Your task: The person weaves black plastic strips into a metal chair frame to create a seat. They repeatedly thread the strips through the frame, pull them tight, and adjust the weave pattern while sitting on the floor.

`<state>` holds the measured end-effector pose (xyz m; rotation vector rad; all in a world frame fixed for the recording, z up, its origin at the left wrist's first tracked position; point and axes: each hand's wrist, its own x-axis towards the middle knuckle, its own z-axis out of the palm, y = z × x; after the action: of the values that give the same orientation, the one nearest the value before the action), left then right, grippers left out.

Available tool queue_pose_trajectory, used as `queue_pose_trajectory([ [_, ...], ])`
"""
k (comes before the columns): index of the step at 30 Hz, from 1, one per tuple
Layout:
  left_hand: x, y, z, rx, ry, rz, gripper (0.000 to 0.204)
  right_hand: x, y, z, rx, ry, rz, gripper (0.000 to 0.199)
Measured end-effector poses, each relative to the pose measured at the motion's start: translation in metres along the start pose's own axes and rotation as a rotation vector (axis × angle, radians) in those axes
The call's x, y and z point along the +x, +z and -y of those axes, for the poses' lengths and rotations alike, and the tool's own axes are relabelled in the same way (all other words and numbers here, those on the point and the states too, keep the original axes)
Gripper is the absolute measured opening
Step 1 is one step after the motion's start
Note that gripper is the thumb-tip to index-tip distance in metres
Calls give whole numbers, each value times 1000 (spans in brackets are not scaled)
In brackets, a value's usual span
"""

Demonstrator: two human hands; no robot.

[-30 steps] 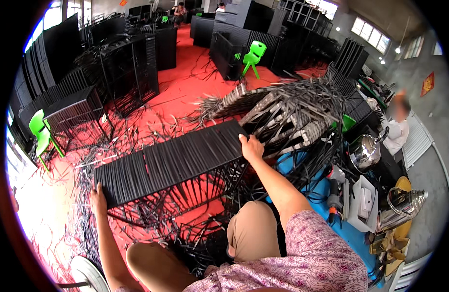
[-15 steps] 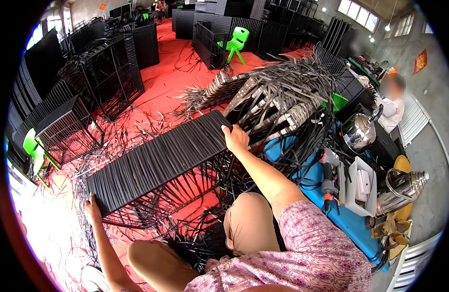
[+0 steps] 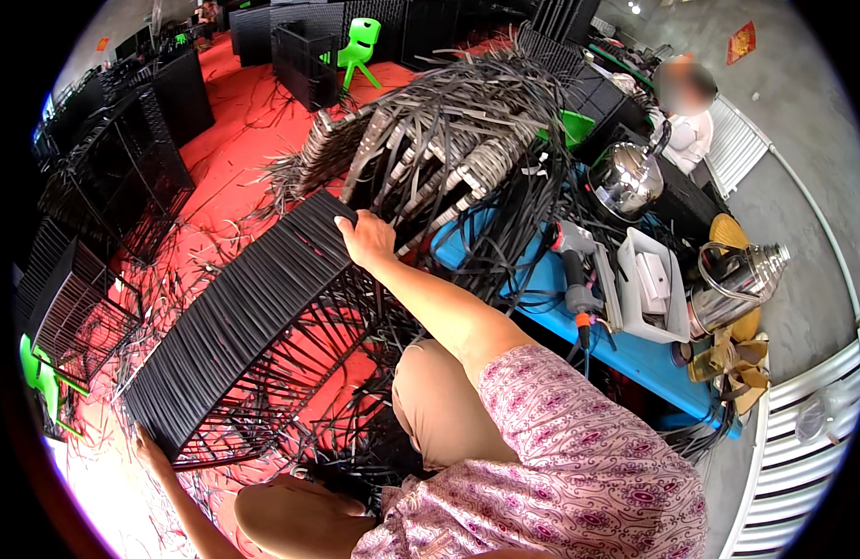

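Holding: your left hand (image 3: 153,454) grips the frame (image 3: 243,326) at its near corner
Right hand (image 3: 366,238): your grip clenches the far edge
Beside: loose strips (image 3: 467,121), blue counter (image 3: 635,359)

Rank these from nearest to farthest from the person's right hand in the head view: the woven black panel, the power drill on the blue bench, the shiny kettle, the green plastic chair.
Measured from the right hand:
1. Woven black panel: its far corner is under the hand's fingers.
2. Power drill: to the right, on the blue bench.
3. Shiny kettle and green plastic chair: kettle right, chair far ahead; too close to call.
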<state>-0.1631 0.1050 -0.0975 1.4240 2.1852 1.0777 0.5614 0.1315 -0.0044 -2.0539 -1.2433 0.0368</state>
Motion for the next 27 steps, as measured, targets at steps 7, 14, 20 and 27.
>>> queue_pose_trajectory([
  [7, 7, 6, 5, -21, 4, -76, 72, 4, 5, 0, 20, -20, -47, 50],
  [14, 18, 6, 20, 17, -24, -39, 71, 5, 4, 1, 34, 4, -14, 50],
  [20, 19, 5, 22, -53, 7, -51, 72, 4, 2, 1, 47, 21, 18, 48],
  [27, -2, -3, -2, -11, 3, -33, 78, 2, 6, -2, 57, -18, -58, 48],
])
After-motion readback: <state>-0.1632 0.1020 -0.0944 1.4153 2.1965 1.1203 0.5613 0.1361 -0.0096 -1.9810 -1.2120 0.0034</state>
